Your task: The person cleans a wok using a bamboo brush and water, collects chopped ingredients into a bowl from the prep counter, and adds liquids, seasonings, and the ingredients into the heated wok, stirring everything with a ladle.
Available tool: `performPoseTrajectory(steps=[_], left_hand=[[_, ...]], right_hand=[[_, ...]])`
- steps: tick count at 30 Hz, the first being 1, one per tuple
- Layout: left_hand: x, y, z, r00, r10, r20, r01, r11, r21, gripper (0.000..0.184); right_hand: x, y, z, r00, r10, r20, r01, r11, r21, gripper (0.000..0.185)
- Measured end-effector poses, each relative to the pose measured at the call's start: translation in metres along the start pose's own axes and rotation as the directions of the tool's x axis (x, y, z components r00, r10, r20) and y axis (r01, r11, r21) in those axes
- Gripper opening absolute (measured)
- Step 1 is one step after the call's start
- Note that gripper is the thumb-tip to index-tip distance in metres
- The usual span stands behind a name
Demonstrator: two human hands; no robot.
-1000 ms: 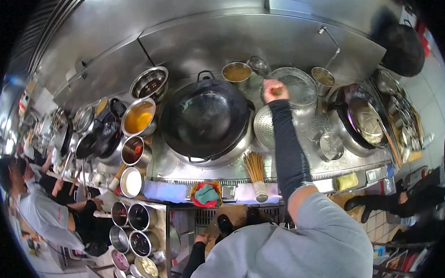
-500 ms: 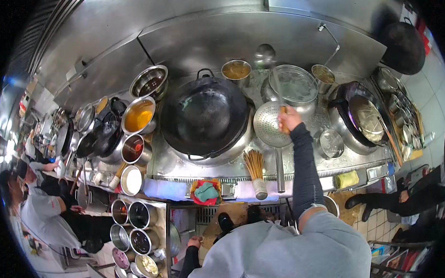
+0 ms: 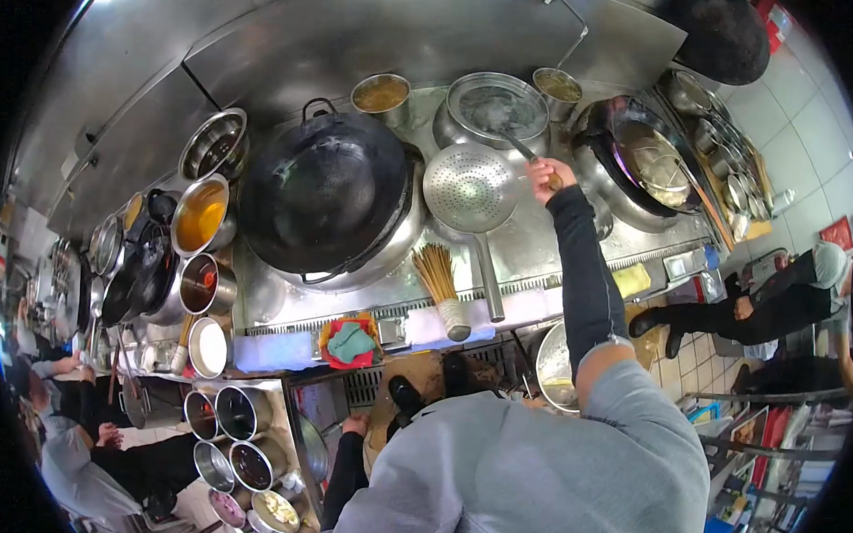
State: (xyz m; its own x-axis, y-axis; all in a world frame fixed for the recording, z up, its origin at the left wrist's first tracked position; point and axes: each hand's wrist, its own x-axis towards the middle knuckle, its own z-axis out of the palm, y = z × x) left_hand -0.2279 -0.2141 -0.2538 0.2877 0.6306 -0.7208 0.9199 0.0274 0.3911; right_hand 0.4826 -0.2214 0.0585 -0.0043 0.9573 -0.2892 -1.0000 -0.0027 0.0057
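Note:
My right hand [image 3: 550, 179] is closed around the wooden end of a ladle [image 3: 519, 146]. The ladle slants away to the left, its bowl down in the water of a round metal pot [image 3: 450, 128]. Just left of that hand lies a perforated strainer [image 3: 471, 187], its handle pointing toward me. Low at my side hangs my left hand [image 3: 355, 424], apart from the stove; its fingers look curled and I see nothing in them. A large black wok [image 3: 326, 197] sits left of the strainer. A bamboo brush [image 3: 437, 278] lies by the stove's front edge.
Bowls of sauce [image 3: 203, 215] line the left side. On the right burner stands another wok [image 3: 627, 161] with a strainer inside. Folded cloths [image 3: 351, 343] lie along the front ledge. People work at far left; another person's legs [image 3: 716, 319] are at right.
My right hand has lowered the ladle from above the back of the stove into the pot's water. The whole view has shifted, with the stove now further left and higher.

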Motion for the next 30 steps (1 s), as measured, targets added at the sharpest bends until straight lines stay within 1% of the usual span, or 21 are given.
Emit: performPoseTrajectory(steps=[1, 2, 4, 5, 6, 8, 12, 14, 15, 16, 17, 18, 19, 20, 22, 23, 24, 26, 27, 29, 30], left_hand=[[0.016, -0.004, 0.0, 0.996, -0.084, -0.036, 0.071, 0.96, -0.272, 0.026], [0.011, 0.011, -0.012, 0.996, -0.079, -0.039, 0.066, 0.962, -0.265, 0.026], [-0.013, 0.064, -0.043, 0.989, 0.08, -0.125, -0.106, 0.971, -0.214, 0.03], [-0.007, 0.065, -0.044, 0.993, 0.05, -0.104, -0.081, 0.945, -0.316, 0.028], [-0.004, 0.064, -0.044, 0.993, 0.058, -0.101, -0.087, 0.948, -0.307, 0.028], [0.0, 0.062, -0.043, 0.986, 0.143, -0.084, -0.165, 0.906, -0.389, 0.026], [-0.014, 0.056, -0.046, 0.988, 0.155, -0.018, -0.155, 0.951, -0.268, 0.024], [-0.024, 0.052, -0.047, 0.999, -0.015, 0.045, 0.024, 0.979, -0.204, 0.021], [-0.024, 0.046, -0.046, 0.999, -0.011, 0.05, 0.021, 0.98, -0.199, 0.021], [-0.016, 0.019, -0.04, 0.985, 0.165, 0.04, -0.159, 0.979, -0.125, 0.02], [-0.016, 0.017, -0.04, 0.967, 0.252, 0.042, -0.248, 0.965, -0.087, 0.019], [-0.016, 0.015, -0.041, 0.941, 0.337, 0.043, -0.334, 0.941, -0.051, 0.019], [-0.027, 0.027, -0.046, 0.992, 0.114, 0.062, -0.1, 0.977, -0.186, 0.022], [-0.033, 0.031, -0.049, 0.988, -0.112, 0.109, 0.141, 0.939, -0.314, 0.024], [0.0, 0.001, -0.04, 0.99, -0.116, 0.076, 0.131, 0.959, -0.252, 0.028], [0.012, -0.013, -0.035, 0.992, -0.114, 0.05, 0.121, 0.976, -0.181, 0.032], [0.012, -0.013, -0.035, 0.992, -0.121, 0.039, 0.127, 0.972, -0.196, 0.032], [0.017, 0.0, -0.037, 0.999, -0.046, 0.024, 0.044, 0.998, 0.051, 0.035], [0.004, 0.023, -0.047, 0.998, -0.052, 0.037, 0.051, 0.998, 0.04, 0.034], [-0.038, 0.091, -0.077, 0.996, -0.066, 0.062, 0.064, 0.998, 0.02, 0.033], [-0.047, 0.103, -0.081, 0.998, -0.052, 0.041, 0.052, 0.998, -0.019, 0.033]], right_hand=[[-0.01, 0.01, 0.002, 0.996, -0.082, 0.016, 0.082, 0.997, 0.006, 0.027], [-0.019, 0.019, 0.0, 0.986, -0.164, 0.031, 0.163, 0.986, 0.013, 0.027], [-0.039, 0.027, -0.01, 0.98, -0.171, 0.107, 0.169, 0.985, 0.026, 0.028], [-0.053, 0.033, -0.011, 0.973, -0.168, 0.157, 0.163, 0.986, 0.044, 0.03], [-0.067, 0.039, -0.011, 0.964, -0.169, 0.206, 0.16, 0.985, 0.062, 0.031], [-0.093, 0.049, -0.013, 0.954, -0.212, 0.212, 0.208, 0.977, 0.042, 0.032], [-0.147, 0.064, -0.016, 0.945, -0.296, 0.141, 0.308, 0.948, -0.073, 0.033], [-0.174, 0.067, -0.018, 0.934, -0.357, 0.016, 0.346, 0.89, -0.297, 0.028], [-0.187, 0.068, -0.02, 0.934, -0.357, 0.009, 0.333, 0.864, -0.377, 0.023], [-0.199, 0.071, -0.018, 0.935, -0.355, 0.002, 0.317, 0.832, -0.455, 0.019], [-0.209, 0.076, -0.016, 0.933, -0.36, 0.0, 0.32, 0.831, -0.455, 0.019], [-0.217, 0.081, -0.014, 0.894, -0.439, -0.088, 0.311, 0.75, -0.584, 0.021], [-0.223, 0.086, -0.012, 0.839, -0.52, -0.16, 0.275, 0.658, -0.701, 0.023], [-0.227, 0.092, -0.009, 0.843, -0.515, -0.157, 0.272, 0.659, -0.701, 0.023], [-0.228, 0.1, 0.002, 0.759, -0.624, -0.187, 0.133, 0.43, -0.893, 0.018], [-0.223, 0.104, 0.013, 0.731, -0.65, -0.207, 0.074, 0.378, -0.923, 0.017], [-0.212, 0.103, 0.015, 0.744, -0.638, -0.198, 0.073, 0.373, -0.925, 0.017], [-0.189, 0.098, 0.017, 0.665, -0.723, -0.189, 0.067, 0.31, -0.948, 0.016], [-0.17, 0.094, 0.024, 0.677, -0.722, -0.143, 0.055, 0.243, -0.968, 0.016], [-0.12, 0.082, 0.022, 0.599, -0.8, -0.039, 0.016, 0.061, -0.998, 0.015], [-0.089, 0.06, 0.005, 0.612, -0.791, 0.002, -0.027, -0.024, -0.999, 0.018]])
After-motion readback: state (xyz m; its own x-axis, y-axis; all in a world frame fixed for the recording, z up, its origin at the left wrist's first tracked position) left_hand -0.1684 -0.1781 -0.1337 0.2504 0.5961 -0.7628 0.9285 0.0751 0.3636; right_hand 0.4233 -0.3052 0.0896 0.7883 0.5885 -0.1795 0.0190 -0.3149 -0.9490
